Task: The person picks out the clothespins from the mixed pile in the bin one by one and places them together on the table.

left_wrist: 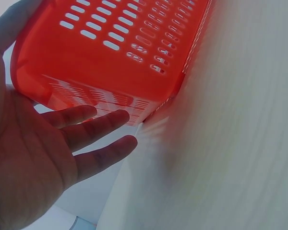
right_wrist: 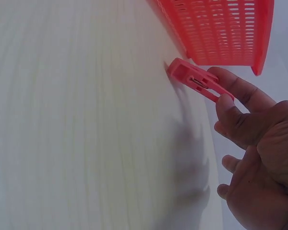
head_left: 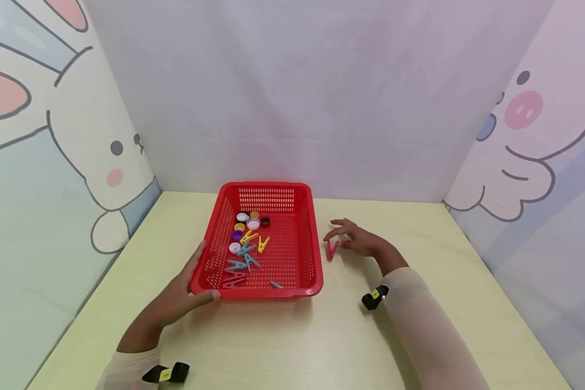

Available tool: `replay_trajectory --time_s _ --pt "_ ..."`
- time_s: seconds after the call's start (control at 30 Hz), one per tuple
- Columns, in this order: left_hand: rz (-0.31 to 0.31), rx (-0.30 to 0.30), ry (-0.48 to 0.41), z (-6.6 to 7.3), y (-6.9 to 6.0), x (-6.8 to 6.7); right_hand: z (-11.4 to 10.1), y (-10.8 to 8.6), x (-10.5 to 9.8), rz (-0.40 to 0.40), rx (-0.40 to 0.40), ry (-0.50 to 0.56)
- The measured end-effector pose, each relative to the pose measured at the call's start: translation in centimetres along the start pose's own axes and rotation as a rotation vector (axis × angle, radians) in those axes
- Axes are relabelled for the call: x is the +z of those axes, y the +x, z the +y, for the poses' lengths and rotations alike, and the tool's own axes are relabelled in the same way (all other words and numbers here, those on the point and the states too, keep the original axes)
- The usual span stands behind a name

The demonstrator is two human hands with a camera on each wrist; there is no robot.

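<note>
A red plastic basket (head_left: 308, 254) stands on the table, with yellow, blue and red clothespins (head_left: 263, 244) and several bottle caps (head_left: 253, 223) inside. My left hand (head_left: 177, 295) rests against its near left corner, the thumb along the front rim and the fingers along the left side. In the left wrist view, three fingers (left_wrist: 98, 155) extend fairly straight beside the basket's wall. Right of the basket, my right hand (head_left: 358, 240) pinches a red clothespin (right_wrist: 194, 78) by its handle ends, between thumb and index finger. The clothespin's jaw end points down at the tabletop.
The pale wooden table (head_left: 253, 346) reaches back to a plain curtain (head_left: 292, 97). Side panels show a cartoon rabbit (head_left: 102, 124) on the left and a cartoon pig (head_left: 531, 124) on the right. Both wrists carry small black cameras (head_left: 375, 297).
</note>
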State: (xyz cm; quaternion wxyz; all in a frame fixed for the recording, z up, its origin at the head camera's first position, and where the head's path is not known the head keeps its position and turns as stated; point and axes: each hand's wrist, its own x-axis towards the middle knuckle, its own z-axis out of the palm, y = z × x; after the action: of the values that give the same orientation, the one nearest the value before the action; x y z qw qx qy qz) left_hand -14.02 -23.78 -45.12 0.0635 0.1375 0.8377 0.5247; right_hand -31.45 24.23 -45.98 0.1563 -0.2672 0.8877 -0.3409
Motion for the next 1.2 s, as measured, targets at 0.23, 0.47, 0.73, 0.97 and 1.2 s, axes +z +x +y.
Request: replay_trajectory --time_s 0.23,0.47,0.73,0.97,1.2 --pt "-0.003 0.018 0.005 0.4 0.0 -0.1 0.2 0.2 0.3 0.031 0.019 -0.03" --pt "-0.004 0.015 -0.003 0.1 0.0 -0.1 0.4 0.1 0.6 0.103 0.037 -0.049" --pt "-0.002 0.005 0.001 -0.1 0.0 0.0 0.2 -0.8 1.4 0.103 0.132 -0.094" --pt "-0.004 0.006 0.021 -0.4 0.0 0.0 -0.8 -2.1 2.7 0.183 0.141 -0.101" --pt "-0.007 0.003 0.026 -0.2 0.2 0.0 -2.3 -2.8 4.3 0.239 0.231 -0.093"
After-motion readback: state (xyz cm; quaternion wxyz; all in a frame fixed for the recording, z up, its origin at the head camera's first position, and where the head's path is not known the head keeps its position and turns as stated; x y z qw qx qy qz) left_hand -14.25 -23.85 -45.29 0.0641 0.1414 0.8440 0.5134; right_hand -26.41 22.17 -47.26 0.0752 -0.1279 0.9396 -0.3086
